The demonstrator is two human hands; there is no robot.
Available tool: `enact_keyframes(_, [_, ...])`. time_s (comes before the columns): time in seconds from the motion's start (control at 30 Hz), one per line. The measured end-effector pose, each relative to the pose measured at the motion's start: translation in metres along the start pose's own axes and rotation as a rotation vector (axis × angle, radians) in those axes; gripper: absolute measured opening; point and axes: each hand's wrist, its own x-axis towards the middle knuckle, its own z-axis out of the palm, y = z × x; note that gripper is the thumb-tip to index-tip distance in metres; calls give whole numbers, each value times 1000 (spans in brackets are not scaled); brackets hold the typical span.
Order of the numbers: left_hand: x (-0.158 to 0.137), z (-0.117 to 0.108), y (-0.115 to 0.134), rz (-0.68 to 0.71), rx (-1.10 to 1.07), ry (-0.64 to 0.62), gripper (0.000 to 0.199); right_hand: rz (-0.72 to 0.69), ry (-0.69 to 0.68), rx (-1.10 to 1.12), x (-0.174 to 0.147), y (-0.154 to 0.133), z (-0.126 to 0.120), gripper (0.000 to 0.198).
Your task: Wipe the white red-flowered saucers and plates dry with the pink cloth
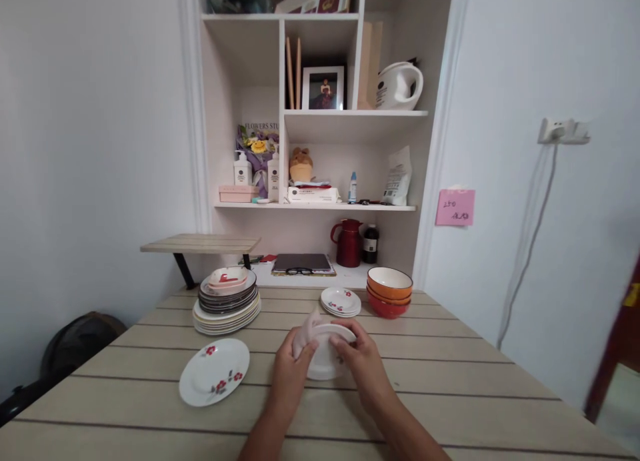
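Both hands hold a small white plate (324, 366) tilted up above the middle of the table. My left hand (293, 364) is closed on its left side, with a pale cloth (311, 324) bunched between the fingers and the rim. My right hand (361, 354) grips the right edge, thumb on the face of the plate. To the left, a larger white plate with red flowers (214, 372) lies flat on the table. Just beyond the hands is a short stack of small flowered plates (341, 301).
A tall stack of plates with small bowls on top (227, 307) stands at the back left. Orange and red bowls (390, 291) are nested at the back right. Behind the table, the shelf holds a red jug (349, 243), a dark bottle (371, 243) and a laptop (302, 262).
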Motion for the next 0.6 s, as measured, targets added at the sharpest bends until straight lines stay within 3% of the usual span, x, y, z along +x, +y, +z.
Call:
enact_keyframes(0.13, [-4,4,6,-133,-201,23,58,102,46,270,-1,3,3,35])
enact_keyframes(0.23, [-5,3,9,-196,-277,77,61,231,-86,436,-4,2,9,38])
enact_keyframes(0.3, [-4,1,8,-177,-248,123,56,276,-157,420,-4,3,11,38])
enact_keyframes(0.37, [-2,-1,6,-109,-145,135,46,210,-136,241,-2,2,10,33])
enact_keyframes(0.5, [-1,-2,3,165,159,89,17,-165,-21,-224,2,-2,3,16])
enact_keyframes(0.6, [-3,-2,2,349,272,74,24,-288,-33,-330,2,-4,0,11])
